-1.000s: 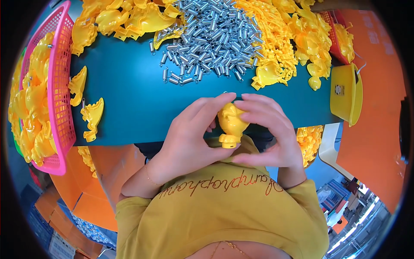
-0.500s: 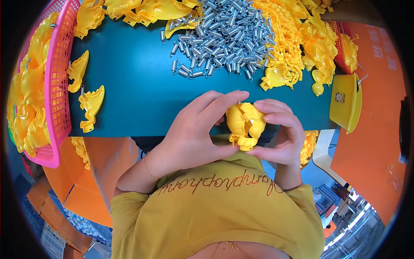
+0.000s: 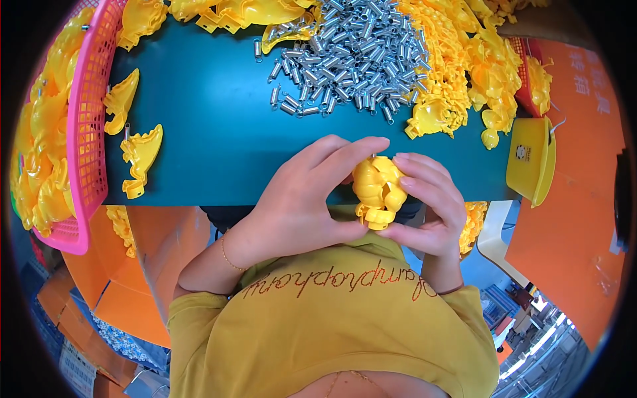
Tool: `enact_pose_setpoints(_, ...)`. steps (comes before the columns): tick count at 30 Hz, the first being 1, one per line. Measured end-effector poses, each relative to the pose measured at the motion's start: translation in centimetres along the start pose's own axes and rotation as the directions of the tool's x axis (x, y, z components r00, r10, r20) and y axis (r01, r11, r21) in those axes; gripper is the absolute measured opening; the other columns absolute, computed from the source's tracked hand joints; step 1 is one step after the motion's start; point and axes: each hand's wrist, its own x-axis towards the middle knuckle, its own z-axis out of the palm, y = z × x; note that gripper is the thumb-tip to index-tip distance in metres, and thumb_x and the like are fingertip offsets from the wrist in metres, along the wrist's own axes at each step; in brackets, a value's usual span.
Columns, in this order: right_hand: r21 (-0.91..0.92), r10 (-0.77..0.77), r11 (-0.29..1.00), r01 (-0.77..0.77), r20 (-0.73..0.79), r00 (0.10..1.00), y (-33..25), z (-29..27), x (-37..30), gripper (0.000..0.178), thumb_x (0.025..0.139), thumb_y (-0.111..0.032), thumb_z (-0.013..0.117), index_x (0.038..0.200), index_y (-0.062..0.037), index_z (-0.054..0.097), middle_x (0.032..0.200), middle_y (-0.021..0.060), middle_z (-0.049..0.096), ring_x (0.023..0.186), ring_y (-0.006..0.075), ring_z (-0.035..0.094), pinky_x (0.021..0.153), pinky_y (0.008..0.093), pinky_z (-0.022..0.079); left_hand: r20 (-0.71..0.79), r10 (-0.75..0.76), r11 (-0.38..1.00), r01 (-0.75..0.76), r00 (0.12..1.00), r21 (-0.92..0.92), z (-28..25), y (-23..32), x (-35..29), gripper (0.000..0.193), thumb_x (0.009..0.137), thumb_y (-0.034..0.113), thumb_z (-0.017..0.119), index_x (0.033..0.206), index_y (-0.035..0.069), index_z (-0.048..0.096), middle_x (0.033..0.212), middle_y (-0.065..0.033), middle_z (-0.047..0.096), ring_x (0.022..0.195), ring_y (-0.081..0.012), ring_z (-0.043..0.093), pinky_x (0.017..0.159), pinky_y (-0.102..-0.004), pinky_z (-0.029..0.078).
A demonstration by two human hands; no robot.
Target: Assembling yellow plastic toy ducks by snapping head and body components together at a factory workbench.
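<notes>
Between my two hands, just off the table's near edge, is a rounded yellow plastic part (image 3: 378, 189) made of curved shell pieces with a gap down its middle. My left hand (image 3: 308, 192) pinches it from the left, index finger at the top and thumb at the bottom. My right hand (image 3: 434, 202) grips its right side with fingers above and thumb below. A small bit of metal shows at the top by the left index fingertip. Beyond my hands lies a big heap of silver coil springs (image 3: 361, 56) on the green table (image 3: 206, 126).
A pink basket (image 3: 88, 126) full of yellow parts stands at the left edge, with two loose curved yellow pieces (image 3: 141, 156) beside it. More yellow parts (image 3: 448, 73) are piled right of the springs. A yellow bin (image 3: 531, 159) hangs at the table's right edge.
The two halves of the yellow part sit closer together, its gap narrower. Both hands keep nearly the same hold. The whole view has shifted slightly.
</notes>
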Motion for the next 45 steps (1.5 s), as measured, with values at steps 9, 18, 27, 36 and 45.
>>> enact_pose_setpoints(9,-0.055,-0.005,0.998,0.007,0.04,0.999,-0.1,0.2,0.5,0.062,0.067,-0.022,0.093,0.123,-0.0071,0.072,0.129,0.0153,0.069,0.118,0.0372,0.066,0.098,0.0461,0.054,-0.022,0.035,0.999,-0.035,0.999,0.042,0.1,-0.2,0.0,0.083,0.061,0.009,0.086,0.14,0.013,0.06,0.104,-0.0073,0.063,0.089,-0.0223,0.063,0.08,-0.0326,0.056)
enact_pose_setpoints(18,-0.031,0.017,0.999,-0.014,0.073,0.997,-0.3,0.0,0.5,0.062,0.068,-0.021,0.093,0.124,-0.0068,0.071,0.13,0.0155,0.069,0.121,0.0379,0.065,0.1,0.0463,0.053,-0.028,0.047,0.998,-0.045,0.999,0.054,0.1,-0.3,0.0,0.083,0.062,0.009,0.087,0.14,0.013,0.06,0.104,-0.0074,0.063,0.087,-0.0225,0.063,0.079,-0.0321,0.056)
enact_pose_setpoints(27,0.063,0.116,0.99,-0.129,0.179,0.977,-0.1,-1.0,0.6,0.066,0.07,-0.017,0.092,0.131,-0.0049,0.067,0.137,0.0166,0.066,0.13,0.0375,0.061,0.108,0.0469,0.047,-0.032,0.032,0.999,-0.031,0.999,0.032,0.0,-0.2,-0.1,0.08,0.064,0.008,0.088,0.139,0.01,0.061,0.106,-0.0089,0.063,0.092,-0.0227,0.065,0.081,-0.0324,0.059)
enact_pose_setpoints(36,0.065,0.126,0.988,-0.142,0.203,0.971,-0.3,-0.9,0.2,0.067,0.073,-0.014,0.086,0.136,-0.0034,0.064,0.139,0.0178,0.064,0.133,0.0359,0.059,0.111,0.0469,0.045,-0.012,-0.034,0.999,0.034,0.999,0.007,0.1,-0.2,-0.3,0.079,0.063,0.008,0.088,0.138,0.01,0.062,0.107,-0.0086,0.063,0.095,-0.0207,0.066,0.081,-0.032,0.061)
enact_pose_setpoints(45,-0.122,0.086,0.991,-0.064,0.191,0.978,-0.1,-0.2,0.0,0.074,0.073,-0.015,0.081,0.143,-0.0031,0.058,0.138,0.0203,0.064,0.129,0.0396,0.059,0.108,0.0461,0.045,-0.094,-0.016,0.998,0.021,0.995,0.058,0.7,-0.6,-0.3,0.077,0.063,0.012,0.091,0.136,0.01,0.063,0.104,-0.0079,0.064,0.092,-0.0189,0.067,0.077,-0.0304,0.062)
